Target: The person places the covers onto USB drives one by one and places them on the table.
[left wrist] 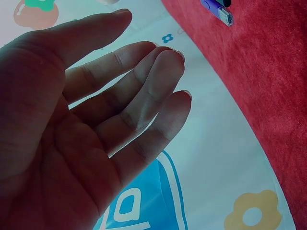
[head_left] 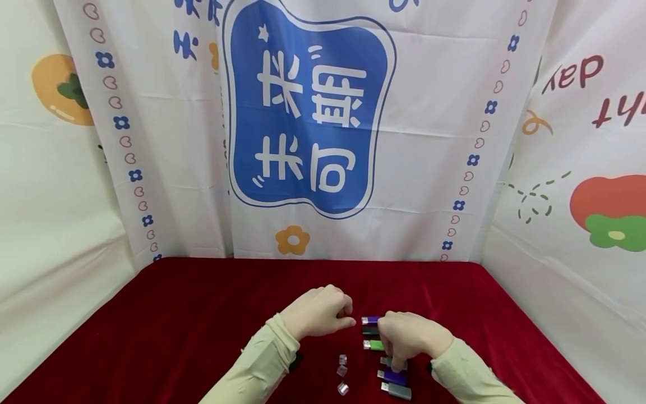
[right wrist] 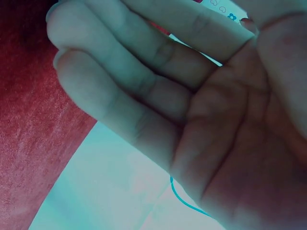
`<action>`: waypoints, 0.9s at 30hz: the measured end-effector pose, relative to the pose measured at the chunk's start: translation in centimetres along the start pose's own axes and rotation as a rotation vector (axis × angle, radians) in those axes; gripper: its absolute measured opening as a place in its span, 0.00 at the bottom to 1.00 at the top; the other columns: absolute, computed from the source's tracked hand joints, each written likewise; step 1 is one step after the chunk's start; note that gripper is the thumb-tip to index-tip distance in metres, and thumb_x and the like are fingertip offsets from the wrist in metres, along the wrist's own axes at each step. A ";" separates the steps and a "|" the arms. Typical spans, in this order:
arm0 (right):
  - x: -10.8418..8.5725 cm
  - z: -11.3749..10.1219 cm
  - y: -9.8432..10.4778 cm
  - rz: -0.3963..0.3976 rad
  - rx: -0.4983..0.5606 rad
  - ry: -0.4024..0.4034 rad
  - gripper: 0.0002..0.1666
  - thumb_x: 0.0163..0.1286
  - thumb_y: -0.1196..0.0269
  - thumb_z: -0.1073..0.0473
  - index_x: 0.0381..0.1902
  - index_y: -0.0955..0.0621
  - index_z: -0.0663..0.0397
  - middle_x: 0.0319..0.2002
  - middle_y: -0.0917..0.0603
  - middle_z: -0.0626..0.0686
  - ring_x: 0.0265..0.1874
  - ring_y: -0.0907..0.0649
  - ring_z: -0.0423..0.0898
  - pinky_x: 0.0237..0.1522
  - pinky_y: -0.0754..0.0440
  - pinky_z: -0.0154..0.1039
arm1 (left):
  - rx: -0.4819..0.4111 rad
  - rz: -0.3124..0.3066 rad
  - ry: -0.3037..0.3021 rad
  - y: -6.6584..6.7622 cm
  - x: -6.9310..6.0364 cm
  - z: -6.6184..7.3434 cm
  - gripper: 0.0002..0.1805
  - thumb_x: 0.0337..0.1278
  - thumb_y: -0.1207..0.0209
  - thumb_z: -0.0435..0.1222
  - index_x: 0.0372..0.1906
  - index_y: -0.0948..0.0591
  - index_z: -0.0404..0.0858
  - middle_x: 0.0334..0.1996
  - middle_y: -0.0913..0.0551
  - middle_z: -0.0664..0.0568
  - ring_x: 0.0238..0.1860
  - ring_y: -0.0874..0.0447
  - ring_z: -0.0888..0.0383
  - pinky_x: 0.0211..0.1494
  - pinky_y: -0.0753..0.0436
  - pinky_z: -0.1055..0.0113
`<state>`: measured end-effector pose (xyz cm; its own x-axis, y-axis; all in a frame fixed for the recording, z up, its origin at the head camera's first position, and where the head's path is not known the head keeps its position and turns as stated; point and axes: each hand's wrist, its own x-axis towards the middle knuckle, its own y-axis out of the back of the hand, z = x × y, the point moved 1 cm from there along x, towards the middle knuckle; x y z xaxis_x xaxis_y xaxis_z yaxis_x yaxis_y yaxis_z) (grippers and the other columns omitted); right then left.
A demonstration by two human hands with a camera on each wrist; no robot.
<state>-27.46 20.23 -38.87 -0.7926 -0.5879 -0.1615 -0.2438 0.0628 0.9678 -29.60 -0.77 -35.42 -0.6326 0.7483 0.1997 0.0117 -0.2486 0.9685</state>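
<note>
USB drives (head_left: 393,377) in a column on the red-covered bench (head_left: 202,314), visible plugs pointing left. Right hand (head_left: 414,335) over the column, one digit down at a grey drive (head_left: 386,361) between a green drive (head_left: 375,345) and a purple one; cannot tell whether its grip holds anything. Left hand (head_left: 320,311) left of the column, grip loosely parted, holding nothing. Three clear pieces (head_left: 343,388) lie just left of the drives.

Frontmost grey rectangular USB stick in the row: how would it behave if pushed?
That grey USB stick would probably slide rather than roll, lying flat. Its straight outline suggests stiffness. The red, velvety tablecloth may add some drag.
</note>
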 end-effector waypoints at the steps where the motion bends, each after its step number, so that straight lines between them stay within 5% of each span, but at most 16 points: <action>1: 0.0 0.0 0.0 0.000 -0.002 0.001 0.18 0.42 0.18 0.59 0.15 0.20 0.44 0.18 0.25 0.37 0.17 0.26 0.35 0.21 0.25 0.32 | 0.000 0.000 0.000 0.0 0.0 0.0 0.07 0.58 0.32 0.43 0.31 0.14 0.44 0.24 0.23 0.62 0.22 0.28 0.70 0.26 0.27 0.77; 27: -0.2 0.2 0.6 0.043 -0.010 0.053 0.17 0.44 0.21 0.61 0.18 0.21 0.42 0.21 0.27 0.37 0.20 0.28 0.35 0.22 0.27 0.32 | 0.004 -0.005 0.001 -0.3 0.1 -0.3 0.08 0.58 0.32 0.43 0.29 0.15 0.45 0.22 0.24 0.65 0.21 0.29 0.70 0.25 0.27 0.77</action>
<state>-27.59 20.52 -38.32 -0.7713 -0.6270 -0.1098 -0.2047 0.0810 0.9755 -29.91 -0.77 -35.76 -0.6335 0.7488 0.1946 0.0112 -0.2426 0.9701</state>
